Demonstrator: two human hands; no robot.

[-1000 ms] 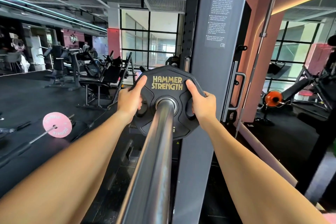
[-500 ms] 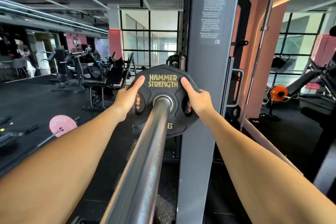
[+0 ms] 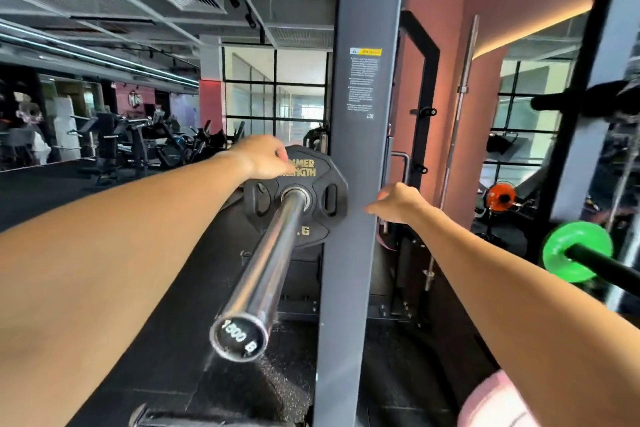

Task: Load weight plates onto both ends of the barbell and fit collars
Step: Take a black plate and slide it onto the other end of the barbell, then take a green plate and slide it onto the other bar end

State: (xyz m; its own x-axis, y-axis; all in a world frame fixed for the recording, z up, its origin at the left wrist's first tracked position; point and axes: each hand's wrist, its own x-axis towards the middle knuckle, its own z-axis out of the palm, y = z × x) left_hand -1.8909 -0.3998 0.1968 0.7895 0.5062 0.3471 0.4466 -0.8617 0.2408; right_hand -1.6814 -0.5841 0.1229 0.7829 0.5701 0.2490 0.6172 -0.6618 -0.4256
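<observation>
Black plate (image 3: 298,198) seated far down the barbell sleeve (image 3: 266,263).
Left hand (image 3: 266,156) curled at its top rim; right hand (image 3: 398,203) loose, apart. Next, likely: a collar.

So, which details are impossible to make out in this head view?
- Black weight plate: the left hand covers the start of its gold lettering; the number before "G" is hidden by the barbell sleeve.
- Plate's right edge and the bar beyond it: behind the grey rack upright.
- Warning label: text too small and blurred.
- Right hand: motion-blurred.
- Collars: none visible.
</observation>
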